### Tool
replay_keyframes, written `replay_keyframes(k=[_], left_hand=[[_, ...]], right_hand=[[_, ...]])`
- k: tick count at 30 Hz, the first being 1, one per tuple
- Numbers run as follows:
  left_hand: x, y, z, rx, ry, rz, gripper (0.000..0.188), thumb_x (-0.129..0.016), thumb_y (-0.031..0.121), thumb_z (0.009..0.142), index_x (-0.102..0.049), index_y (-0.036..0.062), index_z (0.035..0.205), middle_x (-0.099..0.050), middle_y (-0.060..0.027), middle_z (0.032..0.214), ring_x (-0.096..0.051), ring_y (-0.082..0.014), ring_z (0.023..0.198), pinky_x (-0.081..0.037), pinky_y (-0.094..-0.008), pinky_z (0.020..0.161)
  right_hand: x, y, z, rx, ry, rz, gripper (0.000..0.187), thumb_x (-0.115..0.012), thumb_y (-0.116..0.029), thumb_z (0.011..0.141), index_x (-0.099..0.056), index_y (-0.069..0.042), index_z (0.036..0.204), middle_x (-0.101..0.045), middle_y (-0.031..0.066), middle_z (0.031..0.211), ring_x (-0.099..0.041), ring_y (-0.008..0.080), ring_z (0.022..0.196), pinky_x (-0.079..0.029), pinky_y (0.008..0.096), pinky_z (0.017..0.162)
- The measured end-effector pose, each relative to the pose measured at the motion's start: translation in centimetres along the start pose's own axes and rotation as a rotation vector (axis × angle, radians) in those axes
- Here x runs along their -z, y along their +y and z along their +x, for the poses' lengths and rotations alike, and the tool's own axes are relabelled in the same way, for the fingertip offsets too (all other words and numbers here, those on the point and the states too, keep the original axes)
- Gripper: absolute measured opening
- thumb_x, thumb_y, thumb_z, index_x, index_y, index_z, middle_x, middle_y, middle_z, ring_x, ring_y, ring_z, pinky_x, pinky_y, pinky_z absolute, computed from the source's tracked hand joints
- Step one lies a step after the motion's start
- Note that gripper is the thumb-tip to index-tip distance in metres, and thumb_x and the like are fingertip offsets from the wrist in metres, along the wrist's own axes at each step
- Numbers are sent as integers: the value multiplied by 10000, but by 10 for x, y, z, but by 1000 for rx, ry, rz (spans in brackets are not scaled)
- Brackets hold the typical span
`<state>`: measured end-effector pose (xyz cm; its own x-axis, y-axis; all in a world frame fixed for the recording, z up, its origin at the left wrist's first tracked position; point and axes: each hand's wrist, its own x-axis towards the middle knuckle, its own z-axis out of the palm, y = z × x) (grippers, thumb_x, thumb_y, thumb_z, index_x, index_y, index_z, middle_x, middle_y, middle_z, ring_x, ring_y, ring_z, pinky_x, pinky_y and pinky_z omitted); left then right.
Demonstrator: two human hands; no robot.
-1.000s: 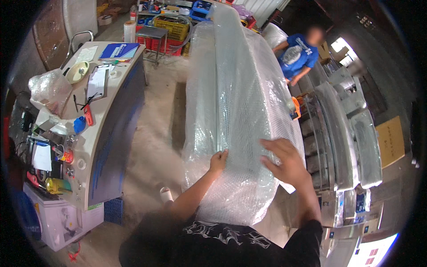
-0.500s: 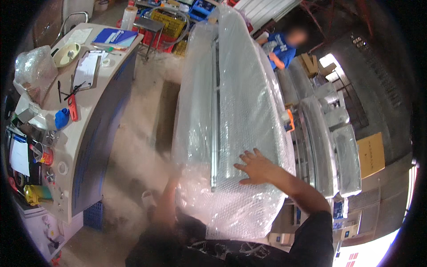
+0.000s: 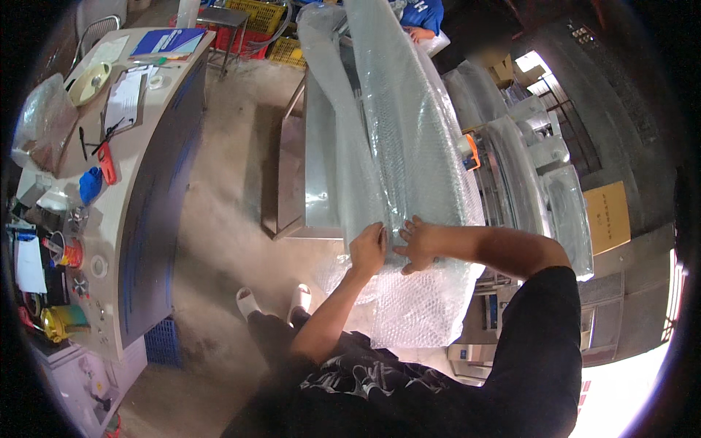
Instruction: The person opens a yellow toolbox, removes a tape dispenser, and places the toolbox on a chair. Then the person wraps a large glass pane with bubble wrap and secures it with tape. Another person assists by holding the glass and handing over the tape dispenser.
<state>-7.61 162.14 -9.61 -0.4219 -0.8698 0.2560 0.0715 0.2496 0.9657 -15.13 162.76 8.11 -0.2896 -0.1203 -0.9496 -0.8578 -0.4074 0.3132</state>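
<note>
Clear bubble wrap [image 3: 427, 175] runs lengthwise over a long object in front of me, and its near end hangs over the close edge. My left hand [image 3: 367, 250] is closed on the wrap's left edge, which is drawn inward over the long object. Beside it, my right hand [image 3: 418, 245] presses down on the wrap with its fingers spread. Through the plastic, the object underneath is hard to make out. To the left of the wrap, the metal tabletop [image 3: 325, 168] shows bare.
At the far end stands a person in a blue shirt [image 3: 422, 16]. A long desk [image 3: 157, 146] on the left holds a clipboard [image 3: 124, 98], a bowl [image 3: 90, 82] and tools. Wrapped long pieces [image 3: 515, 182] and a cardboard box [image 3: 607, 217] are on the right.
My left hand has lifted the wrap's left side and folded it to the right, uncovering the tabletop. My right hand has moved slightly up beside it. The other person's arm is now nearer the far end.
</note>
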Motion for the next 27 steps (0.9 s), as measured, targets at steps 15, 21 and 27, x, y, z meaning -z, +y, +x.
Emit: replay_keyframes(k=[15,21,27], left_hand=[[-17,-16,12,63,-489,-80,522,-745,169,775,-665,-7,1260,-692,-264,1168,-670,-429,1095,-538,-473,937],[-19,-27,11,49,-491,-106,557,-740,173,805,-637,-2,1323,-677,-292,1175,-680,-430,1080,-540,-459,899],[4,-44,-8,367,-338,-257,347,-607,119,985,-642,0,1309,-739,-233,962,-729,-283,889,-560,-393,796]], right_hand=[[31,-9,41,180,-243,-15,711,-503,-545,992,-548,-9,1456,-470,184,1560,-395,355,1467,-295,460,1211],[34,-16,44,172,-271,-76,713,-497,-537,998,-521,-12,1480,-461,185,1567,-395,355,1468,-301,485,1202],[58,-19,-10,144,39,88,679,-557,-507,997,-515,-19,1468,-522,171,1508,-482,366,1396,-358,514,1160]])
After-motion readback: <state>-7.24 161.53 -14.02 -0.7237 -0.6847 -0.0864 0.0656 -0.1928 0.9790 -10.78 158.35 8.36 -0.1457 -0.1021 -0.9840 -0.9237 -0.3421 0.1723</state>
